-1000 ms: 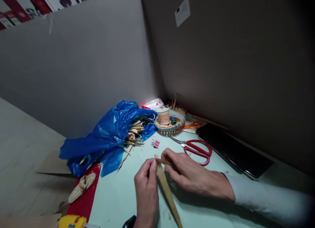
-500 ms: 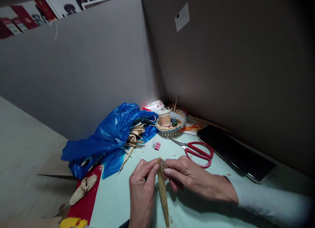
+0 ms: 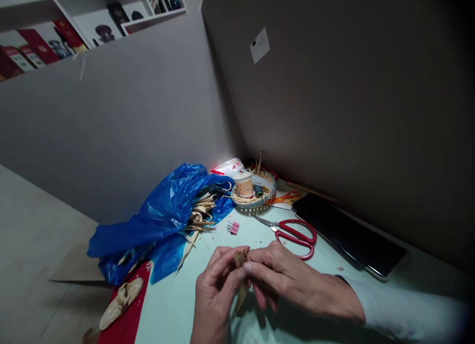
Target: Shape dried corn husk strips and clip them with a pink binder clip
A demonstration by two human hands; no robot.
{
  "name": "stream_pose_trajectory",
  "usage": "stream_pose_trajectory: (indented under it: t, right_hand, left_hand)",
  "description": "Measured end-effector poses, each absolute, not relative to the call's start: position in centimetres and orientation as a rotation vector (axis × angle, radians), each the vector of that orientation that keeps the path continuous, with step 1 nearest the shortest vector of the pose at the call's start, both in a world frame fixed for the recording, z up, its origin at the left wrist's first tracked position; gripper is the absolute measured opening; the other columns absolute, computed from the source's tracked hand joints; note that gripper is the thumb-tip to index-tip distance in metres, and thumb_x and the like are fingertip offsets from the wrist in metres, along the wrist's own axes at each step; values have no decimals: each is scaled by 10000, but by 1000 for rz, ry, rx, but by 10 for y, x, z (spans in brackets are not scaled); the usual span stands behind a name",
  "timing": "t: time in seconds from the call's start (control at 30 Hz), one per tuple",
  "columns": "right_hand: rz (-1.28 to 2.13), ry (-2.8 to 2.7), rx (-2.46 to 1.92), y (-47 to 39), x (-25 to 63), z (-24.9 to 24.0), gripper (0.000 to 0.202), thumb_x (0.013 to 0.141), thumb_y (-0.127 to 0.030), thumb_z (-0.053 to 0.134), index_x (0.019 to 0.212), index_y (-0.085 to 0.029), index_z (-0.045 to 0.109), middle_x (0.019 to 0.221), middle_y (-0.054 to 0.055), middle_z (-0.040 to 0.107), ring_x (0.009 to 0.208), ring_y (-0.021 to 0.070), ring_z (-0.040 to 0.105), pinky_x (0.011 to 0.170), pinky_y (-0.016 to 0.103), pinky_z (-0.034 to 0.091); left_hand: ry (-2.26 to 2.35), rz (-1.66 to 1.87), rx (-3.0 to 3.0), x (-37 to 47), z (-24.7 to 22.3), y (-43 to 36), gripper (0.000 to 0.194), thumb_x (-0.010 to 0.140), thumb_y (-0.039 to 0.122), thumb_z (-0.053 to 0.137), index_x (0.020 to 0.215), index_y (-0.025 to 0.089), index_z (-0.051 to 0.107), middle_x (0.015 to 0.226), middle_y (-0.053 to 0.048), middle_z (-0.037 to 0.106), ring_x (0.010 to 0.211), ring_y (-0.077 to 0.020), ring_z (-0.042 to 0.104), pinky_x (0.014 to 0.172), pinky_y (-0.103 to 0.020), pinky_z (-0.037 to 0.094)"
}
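Between my two hands is a tan strip of dried husk or leaf [image 3: 240, 257], folded or rolled at its top end, with a narrow tail hanging below my fingers. My left hand [image 3: 218, 284] pinches it from the left with thumb and fingers. From the right, my right hand [image 3: 276, 272] grips the same strip, thumb pressed near the fold. Much of the strip is hidden by my fingers. Just beyond my right hand lie red-handled scissors [image 3: 297, 235], blades pointing left. A pink binder clip [image 3: 233, 228] rests on the table past my fingertips.
A blue plastic bag [image 3: 159, 210] spills dried strips at the left. Behind the clip, a woven basket [image 3: 252, 203] holds a paper cup [image 3: 243, 184]. A black tablet-like slab [image 3: 352, 237] lies right. A braided tan piece [image 3: 121, 303] sits on red cloth [image 3: 129, 319]. Grey partitions enclose the back.
The strip's tail has swung and now shows shorter, mostly behind my fingers. My hands have drawn closer together around the folded top. The view has tipped slightly upward.
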State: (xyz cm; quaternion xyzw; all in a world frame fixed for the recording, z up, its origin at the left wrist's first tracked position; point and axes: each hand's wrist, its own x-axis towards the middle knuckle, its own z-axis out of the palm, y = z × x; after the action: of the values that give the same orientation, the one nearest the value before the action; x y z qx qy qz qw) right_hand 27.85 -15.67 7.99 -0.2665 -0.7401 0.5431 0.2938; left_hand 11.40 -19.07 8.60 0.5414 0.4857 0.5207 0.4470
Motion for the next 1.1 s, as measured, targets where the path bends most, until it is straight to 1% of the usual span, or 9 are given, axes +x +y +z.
stream_pose_trajectory:
  t: [0.23, 0.37, 0.47, 0.6, 0.7, 0.77, 0.83, 0.9, 1.1]
  right_hand:
    - [1075, -2135, -776, -155, 289, 97, 322, 955, -346, 447, 735, -169, 603, 648, -8, 600, 586, 107, 514, 602, 225, 381]
    - [984, -1976, -873, -149, 287, 97, 203, 923, -350, 527, 976, -178, 620, 943, 28, 672, 835, 150, 588, 756, 243, 413]
    - [1077, -2076, -834, -142, 284, 87, 174, 895, -322, 557, 951, -177, 636, 898, 20, 682, 811, 155, 605, 748, 247, 422]
    - [996, -2166, -1005, -126, 285, 71, 167, 905, -260, 498, 883, -178, 642, 767, 10, 663, 677, 145, 571, 605, 245, 379]
    - [777, -2246, -1129, -106, 283, 66, 183, 916, -219, 451, 881, -178, 626, 772, 24, 653, 684, 154, 561, 600, 256, 359]
    - [592, -2340, -1206, -93, 276, 65, 187, 926, -217, 436, 904, -171, 616, 822, 50, 658, 729, 172, 578, 632, 268, 371]
    - [428, -2420, -1271, -80, 264, 61, 183, 933, -233, 443, 963, -157, 606, 903, 86, 661, 794, 202, 600, 665, 285, 386]
    - [344, -2459, -1308, -70, 251, 55, 203, 927, -266, 478, 1033, -135, 592, 978, 130, 650, 869, 247, 604, 694, 310, 397]
    - [310, -2476, -1351, -59, 224, 32, 165, 907, -247, 528, 1013, -140, 596, 1030, 161, 608, 942, 276, 574, 743, 325, 407]
  left_hand:
    - [1145, 1337, 897, 116, 103, -196, 212, 697, 346, 798, 787, 156, 767, 781, -39, 661, 709, -139, 611, 658, -201, 490]
    - [1038, 1320, 716, 116, 107, -196, 221, 670, 303, 823, 791, 137, 743, 654, -12, 608, 551, -102, 547, 511, -196, 472]
    - [1041, 1367, 714, 106, 101, -189, 258, 642, 302, 843, 797, 128, 733, 690, 0, 590, 515, -70, 481, 419, -163, 409]
    - [1191, 1512, 629, 85, 85, -173, 322, 566, 299, 876, 769, 120, 701, 808, -40, 652, 662, -101, 557, 565, -170, 497]
    - [1175, 1517, 593, 73, 70, -165, 311, 575, 297, 858, 729, 137, 641, 677, -21, 615, 707, -145, 595, 643, -223, 531]
    - [1131, 1504, 569, 70, 61, -161, 309, 596, 288, 842, 727, 147, 601, 559, 47, 497, 535, -86, 503, 501, -174, 460]
    - [1105, 1492, 554, 71, 54, -159, 328, 603, 286, 840, 718, 142, 569, 514, 102, 371, 412, -18, 301, 372, -115, 265]
    - [1098, 1473, 541, 74, 49, -159, 345, 629, 321, 831, 721, 132, 558, 517, 118, 323, 403, 2, 185, 360, -113, 142]
    - [1101, 1329, 692, 83, 34, -159, 391, 751, 488, 732, 774, 138, 559, 541, 122, 257, 449, -17, 136, 391, -132, 107]
